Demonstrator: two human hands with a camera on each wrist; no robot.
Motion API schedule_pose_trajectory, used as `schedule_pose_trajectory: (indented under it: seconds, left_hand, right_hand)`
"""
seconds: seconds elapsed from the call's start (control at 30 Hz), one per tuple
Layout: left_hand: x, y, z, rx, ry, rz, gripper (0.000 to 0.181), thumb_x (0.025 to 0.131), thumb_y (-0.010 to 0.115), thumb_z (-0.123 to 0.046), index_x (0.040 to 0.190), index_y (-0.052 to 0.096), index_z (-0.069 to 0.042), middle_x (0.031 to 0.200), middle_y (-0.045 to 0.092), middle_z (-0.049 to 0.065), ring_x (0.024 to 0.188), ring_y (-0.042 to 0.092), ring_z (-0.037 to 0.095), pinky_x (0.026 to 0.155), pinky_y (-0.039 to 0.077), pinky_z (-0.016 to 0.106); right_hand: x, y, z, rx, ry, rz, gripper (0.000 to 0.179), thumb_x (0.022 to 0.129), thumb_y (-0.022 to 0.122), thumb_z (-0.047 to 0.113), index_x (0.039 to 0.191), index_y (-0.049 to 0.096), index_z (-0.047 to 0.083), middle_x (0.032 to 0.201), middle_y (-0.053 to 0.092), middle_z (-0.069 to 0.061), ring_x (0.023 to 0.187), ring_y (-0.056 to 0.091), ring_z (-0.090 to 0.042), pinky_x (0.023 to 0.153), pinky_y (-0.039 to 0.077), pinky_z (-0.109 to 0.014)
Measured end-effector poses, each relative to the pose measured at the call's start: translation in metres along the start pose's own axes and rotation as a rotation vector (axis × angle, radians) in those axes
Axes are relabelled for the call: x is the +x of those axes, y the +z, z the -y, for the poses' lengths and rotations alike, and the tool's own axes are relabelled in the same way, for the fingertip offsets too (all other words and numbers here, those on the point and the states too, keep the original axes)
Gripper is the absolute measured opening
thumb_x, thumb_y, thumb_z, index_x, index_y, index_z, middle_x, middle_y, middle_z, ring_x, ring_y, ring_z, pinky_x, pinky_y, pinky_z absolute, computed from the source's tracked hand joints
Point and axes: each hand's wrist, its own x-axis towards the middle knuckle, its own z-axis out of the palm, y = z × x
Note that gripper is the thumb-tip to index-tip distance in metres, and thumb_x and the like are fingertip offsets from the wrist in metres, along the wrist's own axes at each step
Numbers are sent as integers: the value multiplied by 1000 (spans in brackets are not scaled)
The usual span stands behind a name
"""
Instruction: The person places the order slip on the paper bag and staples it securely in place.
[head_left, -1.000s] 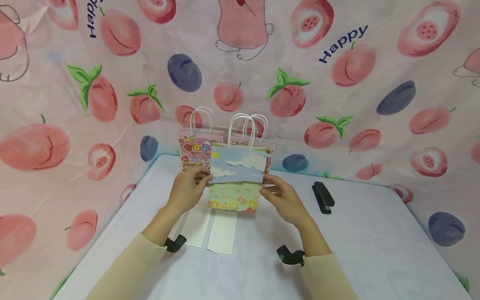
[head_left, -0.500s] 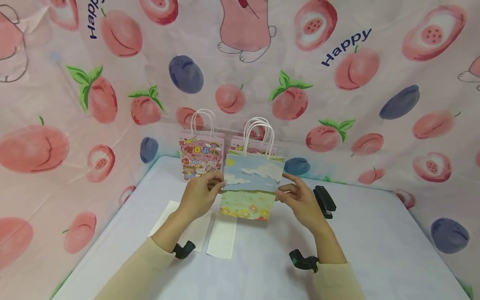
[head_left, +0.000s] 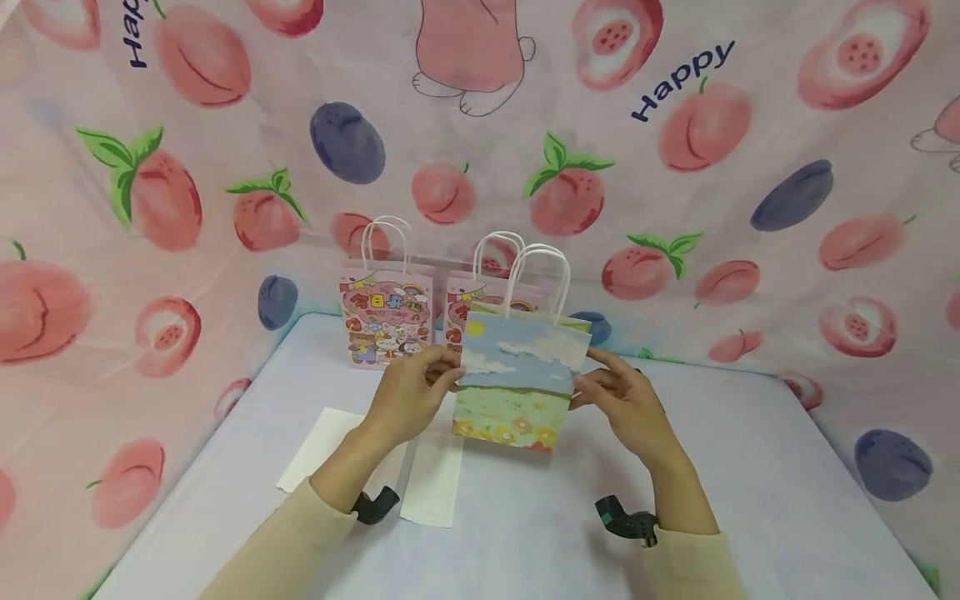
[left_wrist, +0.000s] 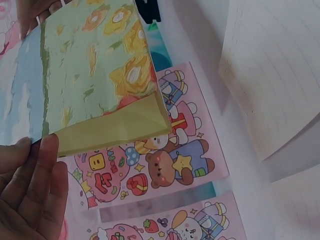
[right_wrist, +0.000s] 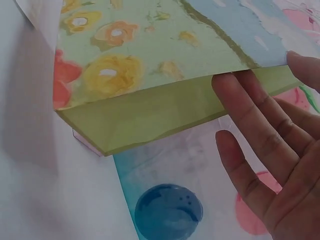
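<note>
A paper gift bag (head_left: pixel 517 383) with a painted sky, a flower meadow and white handles is held up above the table, leaning slightly to the right. My left hand (head_left: pixel 408 392) pinches its left edge, thumb in front and fingers behind. At the opposite edge, my right hand (head_left: pixel 626 408) has its thumb on the front and fingers against the green side panel (right_wrist: pixel 165 110). Behind stand two pink cartoon gift bags: the left pink bag (head_left: pixel 386 321) shows most of its front, while the right pink bag (head_left: pixel 456 304) is largely covered by the painted one.
White lined paper sheets (head_left: pixel 431 483) lie on the white table (head_left: pixel 525 533) below my left forearm. A fruit-print cloth (head_left: pixel 480 167) hangs behind and at the left. The black stapler is mostly hidden behind my right hand.
Both hands have carried the painted bag rightward and slightly down, tilting it a little. More of the two pink bags has come into sight, and the stapler has become covered by the right hand.
</note>
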Motion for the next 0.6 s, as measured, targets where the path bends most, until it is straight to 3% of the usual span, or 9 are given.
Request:
schedule_pose_trajectory:
  seconds: [0.17, 0.4, 0.6]
  left_hand:
    - [-3, 5, 2, 6, 35, 20, 9, 99, 70, -15, 108, 72, -12, 92, 79, -1, 77, 75, 10, 73, 59, 29]
    - [-2, 7, -1, -15, 83, 39, 4, 99, 70, -14, 103, 71, -12, 92, 80, 0, 76, 76, 14, 72, 59, 28]
    - [-2, 9, 3, -21, 70, 60, 4, 100, 69, -14, 102, 70, -11, 92, 80, 1, 76, 75, 10, 72, 60, 26]
  right_hand:
    - [-2, 0, 1, -37, 1, -16, 52, 105, 64, 22, 150, 48, 2, 100, 75, -11, 86, 77, -23, 97, 52, -18]
    - [-5, -7, 5, -78, -24, -61, 39, 103, 66, 18, 137, 58, 0, 96, 73, 4, 87, 73, -10, 89, 54, -16]
    - [-4, -8, 3, -127, -75, -88, 30, 102, 67, 16, 129, 65, 3, 103, 68, 1, 92, 68, -7, 85, 56, -18]
